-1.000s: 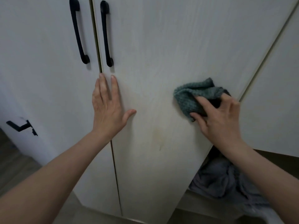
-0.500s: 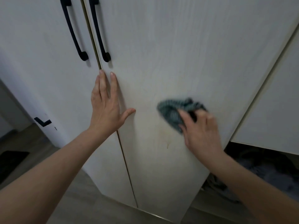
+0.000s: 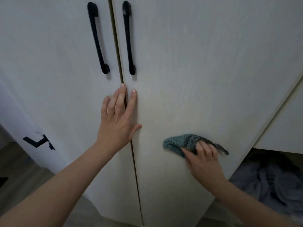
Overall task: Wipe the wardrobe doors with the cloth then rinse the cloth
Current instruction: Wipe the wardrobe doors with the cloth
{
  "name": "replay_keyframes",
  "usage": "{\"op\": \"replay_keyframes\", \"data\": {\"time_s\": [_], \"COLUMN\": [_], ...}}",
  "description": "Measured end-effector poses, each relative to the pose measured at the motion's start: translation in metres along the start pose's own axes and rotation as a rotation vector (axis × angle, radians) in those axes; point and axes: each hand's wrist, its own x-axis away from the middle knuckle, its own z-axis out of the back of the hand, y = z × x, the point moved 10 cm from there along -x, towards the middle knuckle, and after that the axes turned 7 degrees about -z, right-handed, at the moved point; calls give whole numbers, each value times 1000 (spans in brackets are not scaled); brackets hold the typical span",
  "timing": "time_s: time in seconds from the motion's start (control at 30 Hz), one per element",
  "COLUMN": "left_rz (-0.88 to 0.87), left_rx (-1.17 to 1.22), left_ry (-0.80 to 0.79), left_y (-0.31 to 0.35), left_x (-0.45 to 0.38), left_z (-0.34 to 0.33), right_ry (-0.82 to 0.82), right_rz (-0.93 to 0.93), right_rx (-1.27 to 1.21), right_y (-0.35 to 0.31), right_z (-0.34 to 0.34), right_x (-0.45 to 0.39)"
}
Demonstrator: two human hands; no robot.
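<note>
While both forearms reach up from the bottom of the view, the wiping step looks to be under way, with the rinse not yet begun. Nearest, the right hand [image 3: 203, 158] has its fingers curled around a bunched teal cloth [image 3: 177, 143] and presses it against the lower middle of the right door [image 3: 205, 71]. The left hand [image 3: 117, 118] lies flat with fingers straight, across the seam [image 3: 136, 177] between the two doors, fingertips touching both, seemingly to brace the doors shut while the other hand rubs. Beyond the fingertips, two black handles [image 3: 128, 38] hang upright, one on each side of the seam. The left door [image 3: 49, 63] carries no cloth at present; whether it is already clean cannot be told. At far right a third door [image 3: 285, 128] stands ajar, with dark fabric [image 3: 268, 182] heaped in the opening below it. No sink or tap is in sight, so by judgement the rinse waits until the doors are finished.
</note>
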Motion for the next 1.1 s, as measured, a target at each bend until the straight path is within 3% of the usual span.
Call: {"op": "replay_keyframes", "data": {"time_s": [0.1, 0.23, 0.4, 0.53, 0.7, 0.73, 0.83, 0.97, 1.1], "left_rz": [-48, -67, -86, -82, -77, -75, -68, -59, -54], "left_rx": [11, 44, 41, 12, -29, -36, -45, -32, -36], "left_ry": [41, 63, 88, 90, 68, 67, 60, 59, 47], "left_y": [-7, -12, -13, -12, -11, -12, -11, -10, -8], "left_x": [2, 2, 3, 1, 0, 0, 0, -1, -1], "left_z": [0, -2, -5, -9, -12, -13, -12, -11, -11], "right_ry": [60, 120, 72, -34, -449, -467, -253, 67, 37], "right_rz": [-37, -226, -363, -311, -94, -62, -3, -269, -387], "right_rx": [5, 70, 96, 151, 166, 153, 112, 143, 168], "right_y": [-3, 22, 22, -6, -41, -39, -15, 52, 63], "right_z": [29, 76, 71, 20, -40, -39, 0, 73, 64], "right_x": [-57, -135, -118, -37, 40, 37, -17, -93, -61]}}
